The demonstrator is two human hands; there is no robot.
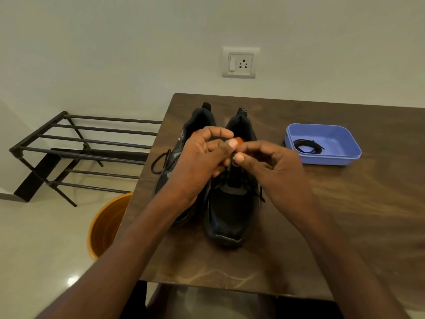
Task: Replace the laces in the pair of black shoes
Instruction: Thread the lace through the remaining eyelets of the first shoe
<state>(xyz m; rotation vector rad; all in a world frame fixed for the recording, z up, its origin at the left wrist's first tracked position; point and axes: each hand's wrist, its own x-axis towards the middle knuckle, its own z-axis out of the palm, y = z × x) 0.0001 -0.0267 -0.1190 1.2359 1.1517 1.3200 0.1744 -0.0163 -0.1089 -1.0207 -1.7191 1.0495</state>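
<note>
Two black shoes stand side by side on the brown table (345,226), toes toward me. The right shoe (230,217) is in plain sight; the left shoe (197,120) is mostly hidden behind my left hand. My left hand (200,162) and my right hand (269,164) meet above the right shoe's upper eyelets, and both pinch its black lace between thumb and fingers. A loop of black lace (161,162) from the left shoe hangs out over the table's left edge. A coiled black lace (307,146) lies in a blue tray (340,157) to the right.
An orange bucket (103,229) stands on the floor under the table's left edge. A black metal shoe rack (85,143) sits against the wall at left. A wall socket (239,63) is above the table.
</note>
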